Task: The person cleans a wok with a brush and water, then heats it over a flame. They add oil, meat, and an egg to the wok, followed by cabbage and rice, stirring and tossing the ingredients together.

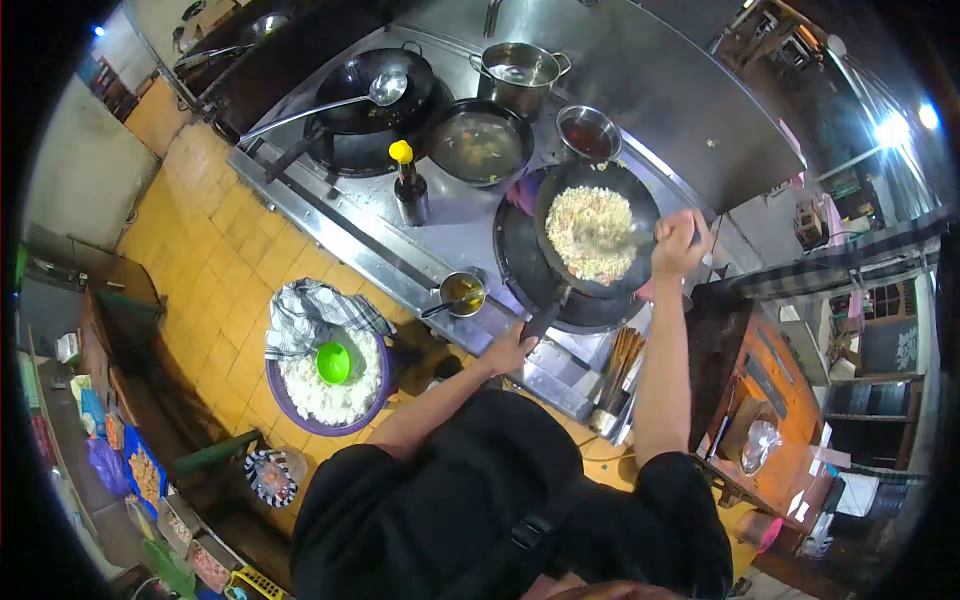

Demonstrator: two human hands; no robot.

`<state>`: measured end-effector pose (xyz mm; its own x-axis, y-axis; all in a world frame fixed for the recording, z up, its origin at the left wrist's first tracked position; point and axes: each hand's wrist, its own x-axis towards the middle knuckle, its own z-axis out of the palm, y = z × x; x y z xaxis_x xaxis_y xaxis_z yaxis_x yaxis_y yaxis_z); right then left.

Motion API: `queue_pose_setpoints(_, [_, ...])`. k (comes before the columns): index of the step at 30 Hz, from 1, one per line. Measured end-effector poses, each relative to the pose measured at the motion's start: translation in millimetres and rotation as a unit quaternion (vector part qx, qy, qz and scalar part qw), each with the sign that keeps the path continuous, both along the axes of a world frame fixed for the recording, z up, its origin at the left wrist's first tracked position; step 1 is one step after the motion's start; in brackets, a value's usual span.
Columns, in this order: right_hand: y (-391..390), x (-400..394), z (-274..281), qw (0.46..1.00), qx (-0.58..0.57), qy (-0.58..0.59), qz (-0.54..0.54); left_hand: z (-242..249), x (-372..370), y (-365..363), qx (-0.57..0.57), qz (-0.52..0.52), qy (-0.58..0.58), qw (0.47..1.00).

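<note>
My left hand (508, 350) is closed around the handle of a dark wok (644, 200), which sits tilted over the stove. Fried rice (580, 222), pale yellow with small bits in it, covers the wok's middle. In my right hand (682, 243), closed in a fist, is a metal stirring utensil (640, 238). Its head reaches into the rice and is smeared by motion, so I cannot tell whether it is a ladle or a spatula. Under the wok lies a larger black pan (510, 252). A small metal bowl of dark red sauce (588, 132) stands just behind.
Left on the stove are a pan of cloudy liquid (480, 145), a sauce bottle (411, 195), a ladle (388, 88) and a metal pot (520, 85). Oil fills a cup (462, 293) at the front edge. A purple tub of white rice (300, 415) stands left; skewers (622, 360) stand right.
</note>
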<state>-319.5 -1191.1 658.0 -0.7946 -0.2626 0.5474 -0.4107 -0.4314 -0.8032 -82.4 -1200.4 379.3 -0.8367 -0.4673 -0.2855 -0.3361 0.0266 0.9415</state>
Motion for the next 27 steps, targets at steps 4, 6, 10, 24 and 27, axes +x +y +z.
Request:
queue_pose_setpoints(4, [-0.9,-6.7,23.2,0.993,0.054,0.103,0.011,55.3,7.5,-11.7,0.083,-0.062,-0.053,0.993])
queue_pose_setpoints(6, [15.2,0.8,13.0,0.997,0.034,0.06,-0.027,17.0,0.7,-1.4,0.072,-0.003,0.015,0.997])
queue_pose_setpoints(10, [1.4,-9.4,1.7,0.997,0.054,0.056,-0.006,25.0,6.7,4.7,0.069,0.005,-0.024,0.997])
queue_pose_setpoints(24, [17.9,-18.5,-25.3,0.985,0.04,0.16,-0.051,-17.2,-4.2,-3.4,-0.007,-0.013,0.013,1.0])
queue_pose_setpoints(27, [12.2,-20.4,18.7,0.997,0.0,0.05,0.057,10.0,0.8,-4.0,0.083,-0.01,0.031,0.996])
